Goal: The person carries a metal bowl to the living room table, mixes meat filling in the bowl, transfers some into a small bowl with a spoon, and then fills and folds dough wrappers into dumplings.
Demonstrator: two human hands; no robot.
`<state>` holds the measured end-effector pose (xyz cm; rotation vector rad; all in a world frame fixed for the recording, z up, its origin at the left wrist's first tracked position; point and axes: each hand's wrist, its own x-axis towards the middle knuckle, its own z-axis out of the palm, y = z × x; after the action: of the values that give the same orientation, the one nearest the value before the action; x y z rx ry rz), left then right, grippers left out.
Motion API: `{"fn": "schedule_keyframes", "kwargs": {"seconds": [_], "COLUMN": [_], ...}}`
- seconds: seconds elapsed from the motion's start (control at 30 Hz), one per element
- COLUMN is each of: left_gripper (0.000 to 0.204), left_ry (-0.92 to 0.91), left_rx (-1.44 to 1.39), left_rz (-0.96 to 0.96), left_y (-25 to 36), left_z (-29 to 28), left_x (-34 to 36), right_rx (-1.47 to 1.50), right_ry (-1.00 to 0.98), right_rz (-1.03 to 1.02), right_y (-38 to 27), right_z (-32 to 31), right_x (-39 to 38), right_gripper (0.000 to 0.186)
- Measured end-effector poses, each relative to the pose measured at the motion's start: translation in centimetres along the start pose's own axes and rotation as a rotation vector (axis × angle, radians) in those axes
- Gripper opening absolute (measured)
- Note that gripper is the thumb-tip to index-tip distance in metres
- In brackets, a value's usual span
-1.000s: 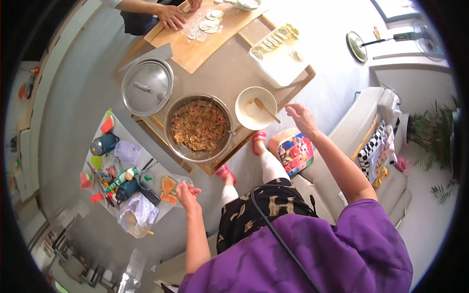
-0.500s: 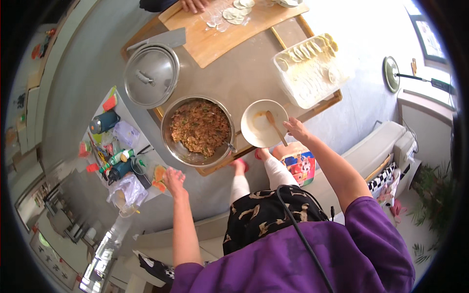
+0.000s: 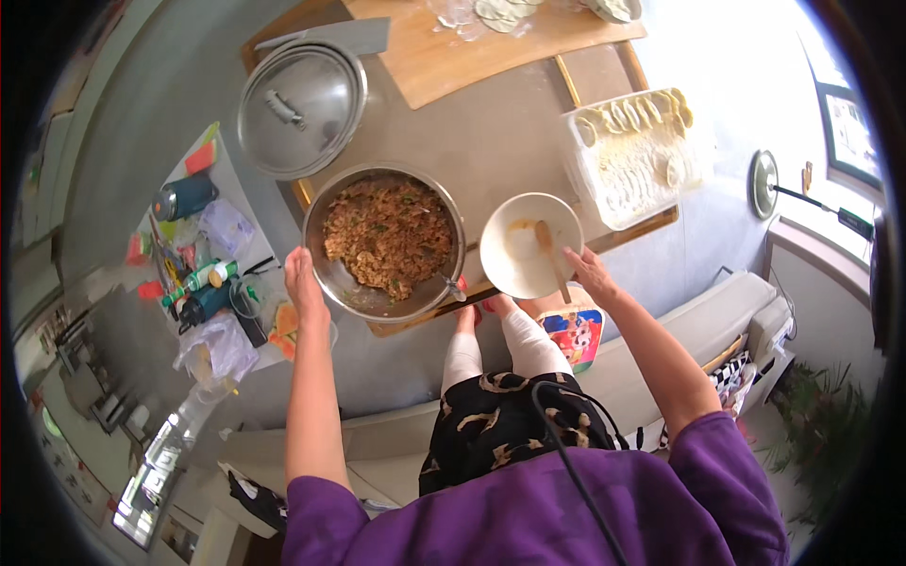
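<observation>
My left hand point(image 3: 305, 283) is at the left rim of a steel bowl of chunky brown mixture point(image 3: 382, 236), fingers apart; whether they touch it is unclear. My right hand point(image 3: 587, 271) has its fingers closed on the right rim of a white bowl point(image 3: 505, 255), beside the handle of a wooden spoon point(image 3: 547, 247) lying in it. A round steel lid point(image 3: 321, 127) lies behind the steel bowl. A plastic container point(image 3: 632, 165) with pale dough pieces is at the table's right.
A wooden board point(image 3: 444, 66) with dough rounds point(image 3: 505, 14) and a flat metal blade point(image 3: 368, 33) are at the back. A cluttered side table point(image 3: 260, 226) holds bottles, bags and melon slices. A sofa point(image 3: 698, 302), plant point(image 3: 812, 424) and fan point(image 3: 764, 184) stand at right.
Both my hands have moved forward to the two bowls; my right hand has closed on the white bowl's rim. The view has shifted, and the other person's hand has left it.
</observation>
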<state>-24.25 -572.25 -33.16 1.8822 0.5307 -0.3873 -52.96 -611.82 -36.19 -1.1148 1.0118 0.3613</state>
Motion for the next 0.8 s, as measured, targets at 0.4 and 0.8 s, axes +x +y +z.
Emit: {"fn": "schedule_keyframes", "kwargs": {"seconds": [0.4,0.8], "left_gripper": [0.03,0.045], "left_ry": [-0.135,-0.171], "left_rx": [-0.343,0.366], "left_rz": [-0.068,0.297], "left_y": [-0.7,0.8], "left_z": [4.8,8.3], "left_x": [-3.0,-11.2], "right_rx": [-0.01,-0.072], "right_ry": [0.032,-0.114], "right_rz": [-0.109,-0.218], "right_y": [-11.7,-15.1], "right_z": [1.9,14.7], "right_x": [-6.8,-4.5], "right_gripper": [0.036,0.031]}}
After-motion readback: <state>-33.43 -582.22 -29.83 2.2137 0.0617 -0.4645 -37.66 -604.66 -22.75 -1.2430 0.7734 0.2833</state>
